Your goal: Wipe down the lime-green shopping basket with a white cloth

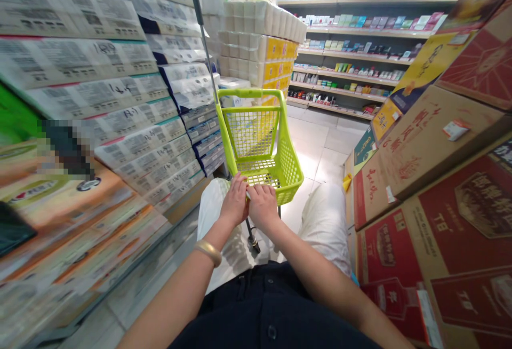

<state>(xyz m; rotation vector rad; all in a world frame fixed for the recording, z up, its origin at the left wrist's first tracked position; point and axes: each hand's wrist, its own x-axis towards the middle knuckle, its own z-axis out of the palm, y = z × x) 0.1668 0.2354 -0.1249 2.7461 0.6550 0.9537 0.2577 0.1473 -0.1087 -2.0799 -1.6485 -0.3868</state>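
Note:
A lime-green plastic shopping cart (256,135) stands in front of me in a narrow shop aisle, its basket empty. My left hand (235,200) and my right hand (263,205) sit side by side on the near rim of the basket, fingers curled over it. A gold bangle (208,252) is on my left wrist. A dark pole (251,231) runs down under the hands to a small wheel near my feet.
Stacked printed boxes (120,103) wall the left side. Red and brown cartons (432,189) pile up on the right. Ahead are bundled paper rolls (260,39), shelves of small goods (352,45) and pale floor tiles (320,146).

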